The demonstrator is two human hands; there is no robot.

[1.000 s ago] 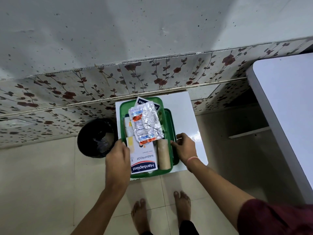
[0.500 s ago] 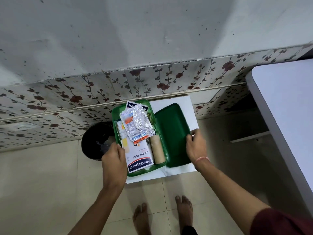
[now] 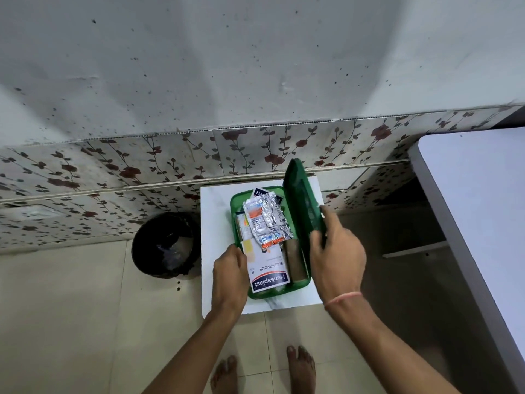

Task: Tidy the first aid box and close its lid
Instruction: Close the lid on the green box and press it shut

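A green first aid box (image 3: pixel 272 292) sits on a small white table (image 3: pixel 217 223). Inside lie a white Hansaplast packet (image 3: pixel 268 273), silver blister strips (image 3: pixel 268 220) and a brown bandage roll (image 3: pixel 294 260). The green lid (image 3: pixel 299 194) stands on edge along the box's right side, tilted over it. My right hand (image 3: pixel 335 257) grips the lid's near end. My left hand (image 3: pixel 230 275) holds the box's left rim near the front corner.
A black waste bin (image 3: pixel 164 245) stands on the tiled floor left of the table. A large white table (image 3: pixel 477 211) fills the right side. A flowered tile wall runs behind. My bare feet are below the table.
The lid, lying flat to the right of the box half a second ago, has been lifted upright by my right hand. My left hand stays on the box's left rim.
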